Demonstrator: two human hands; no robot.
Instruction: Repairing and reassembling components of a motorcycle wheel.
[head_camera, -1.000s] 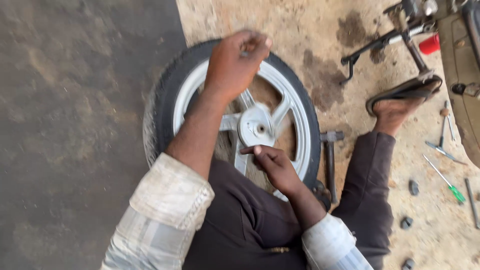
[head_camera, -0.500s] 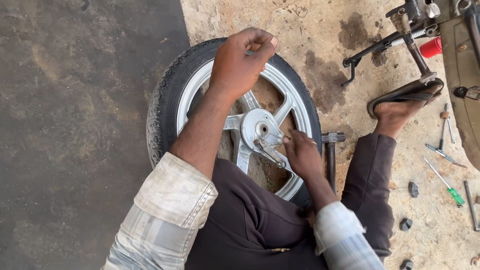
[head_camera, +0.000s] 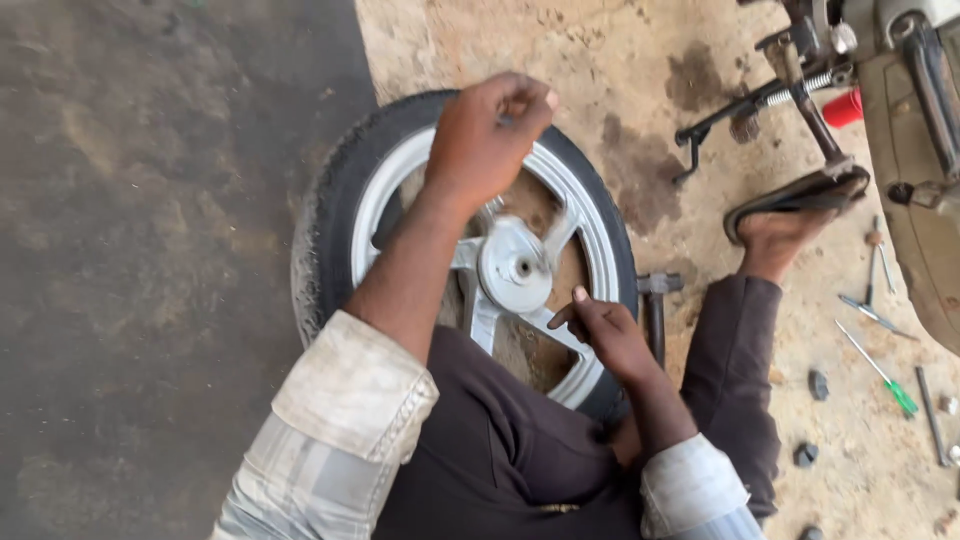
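Observation:
A motorcycle wheel (head_camera: 325, 230) with a black tyre and silver alloy spokes stands upright between my legs. My left hand (head_camera: 488, 135) is closed over the far top of its rim and holds it. The round silver hub (head_camera: 517, 265) sits in the middle. My right hand (head_camera: 603, 330) hovers just right of and below the hub, over a spoke, with its fingers loosely curled and one fingertip raised. Whether it holds something small is hidden by the fingers.
A hammer (head_camera: 655, 305) lies against the tyre's right side. My sandalled foot (head_camera: 790, 215) rests by a motorcycle's stand (head_camera: 745, 110). A green-handled screwdriver (head_camera: 885, 375), other thin tools (head_camera: 875, 262) and small dark nuts (head_camera: 818, 384) lie on the stained concrete at right.
My right hand went up to the hub, then drew back down and to the right. My left hand stayed gripping the top of the wheel.

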